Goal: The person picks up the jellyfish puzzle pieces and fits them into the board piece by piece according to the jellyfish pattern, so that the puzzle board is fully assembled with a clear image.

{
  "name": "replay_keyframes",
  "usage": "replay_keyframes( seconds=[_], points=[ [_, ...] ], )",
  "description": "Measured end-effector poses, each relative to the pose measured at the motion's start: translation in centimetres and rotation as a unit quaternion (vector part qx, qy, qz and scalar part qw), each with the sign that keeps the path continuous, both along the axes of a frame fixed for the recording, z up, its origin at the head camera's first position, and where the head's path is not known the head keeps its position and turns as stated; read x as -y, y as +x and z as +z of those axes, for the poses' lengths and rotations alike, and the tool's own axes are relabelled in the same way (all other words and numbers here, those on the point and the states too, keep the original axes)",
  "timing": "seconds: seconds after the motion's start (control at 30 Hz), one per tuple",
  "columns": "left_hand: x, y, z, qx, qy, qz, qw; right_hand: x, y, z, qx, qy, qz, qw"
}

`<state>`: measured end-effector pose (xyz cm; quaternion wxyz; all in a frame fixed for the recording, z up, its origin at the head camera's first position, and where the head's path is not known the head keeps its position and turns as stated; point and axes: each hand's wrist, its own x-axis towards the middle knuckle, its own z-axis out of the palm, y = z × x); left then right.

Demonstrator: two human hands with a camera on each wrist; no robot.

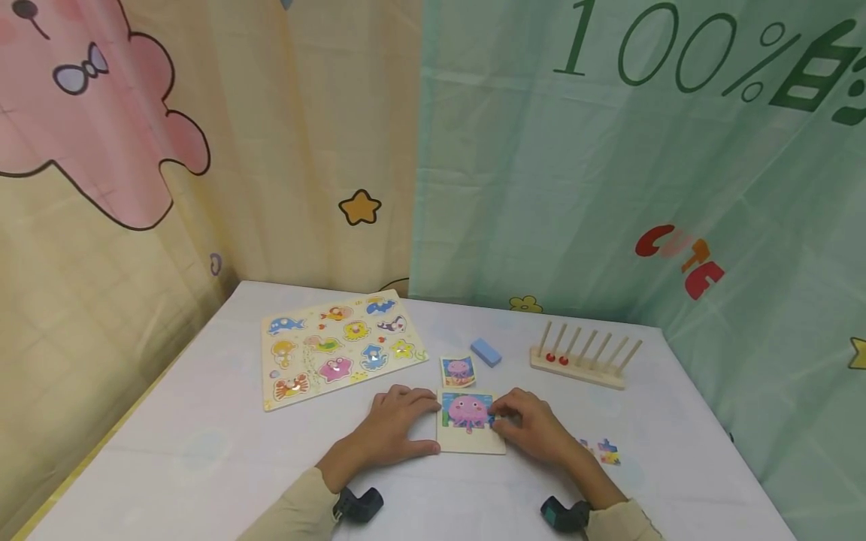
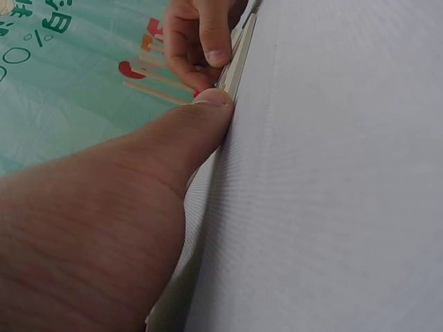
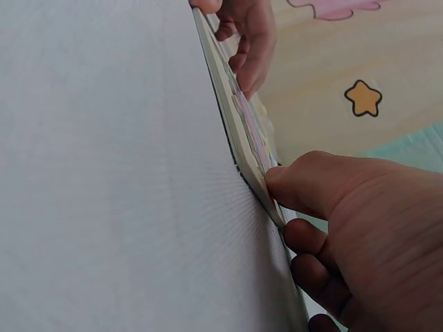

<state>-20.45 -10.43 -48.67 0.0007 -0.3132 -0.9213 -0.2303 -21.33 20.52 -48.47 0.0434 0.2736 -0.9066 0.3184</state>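
Note:
A small wooden jigsaw board [image 1: 471, 442] lies flat on the white table, with a pink jellyfish picture [image 1: 467, 409] filling its upper part and bare wood below. Along the board's left edge rests my left hand [image 1: 395, 426], fingers at the upper corner and thumb near the lower one. My right hand [image 1: 534, 426] is at the right edge, its thumb and index finger pinching a jigsaw piece at the picture's side; the fingertips mostly hide it. In the right wrist view, the thumb [image 3: 304, 181] touches the board's edge and the other fingers are curled.
Behind the board lie a small jellyfish picture card [image 1: 458, 371] and a blue block [image 1: 485, 352]. A sea-animal peg puzzle [image 1: 341, 349] lies at back left. A wooden peg rack [image 1: 578, 366] with red beads stands at back right. Loose jigsaw pieces [image 1: 609, 451] lie beside the right forearm.

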Motion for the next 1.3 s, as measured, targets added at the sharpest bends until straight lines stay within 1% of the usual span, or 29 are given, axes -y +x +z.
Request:
replay_keyframes(
  seconds=[0.13, 0.23, 0.3, 0.37, 0.43, 0.57, 0.63, 0.73, 0.83, 0.9, 0.93, 1.13, 1.3],
  points=[
    [0.0, 0.0, -0.1, 0.005, 0.001, -0.002, 1.0000, -0.1, 0.0, 0.0, 0.008, 0.003, 0.004, 1.0000],
    [0.1, 0.0, -0.1, 0.007, 0.000, -0.003, 1.0000, -0.5, -0.1, 0.4, 0.035, -0.001, 0.025, 0.9991],
    [0.0, -0.1, -0.1, 0.008, 0.001, -0.004, 1.0000, -1.2, -0.1, 0.8, 0.060, -0.003, 0.044, 0.9972],
    [0.0, -0.2, -0.2, 0.006, 0.002, -0.005, 1.0000, -2.1, -0.2, 1.5, 0.079, -0.002, 0.054, 0.9954],
    [-0.1, -0.3, -0.3, 0.005, 0.003, -0.007, 1.0000, -3.3, -0.1, 2.1, 0.086, 0.004, 0.047, 0.9952],
    [-0.2, -0.3, -0.4, 0.003, -0.001, -0.007, 1.0000, -6.4, 0.7, 2.8, 0.085, 0.018, -0.006, 0.9962],
    [-0.2, -0.3, -0.4, 0.004, -0.004, -0.004, 1.0000, -7.8, 1.3, 2.8, 0.074, 0.034, -0.023, 0.9964],
    [-0.1, -0.2, -0.3, 0.005, -0.005, -0.001, 1.0000, -9.3, 2.2, 2.4, 0.039, 0.054, -0.031, 0.9973],
    [0.1, -0.1, -0.2, 0.002, -0.006, 0.001, 1.0000, -9.9, 3.0, 1.9, -0.011, 0.063, -0.032, 0.9974],
    [0.1, -0.1, 0.0, 0.003, -0.004, 0.002, 1.0000, -9.9, 3.2, 1.7, -0.030, 0.056, -0.034, 0.9974],
    [0.1, -0.1, 0.0, 0.003, -0.002, 0.002, 1.0000, -9.9, 3.3, 1.7, -0.034, 0.056, -0.037, 0.9972],
    [0.0, 0.0, -0.3, 0.006, 0.006, -0.001, 1.0000, -9.1, 3.5, 1.5, -0.017, 0.073, -0.068, 0.9948],
    [0.1, -0.1, -0.2, 0.009, 0.006, -0.003, 0.9999, -8.8, 3.5, 0.9, -0.043, 0.059, -0.074, 0.9946]
  ],
)
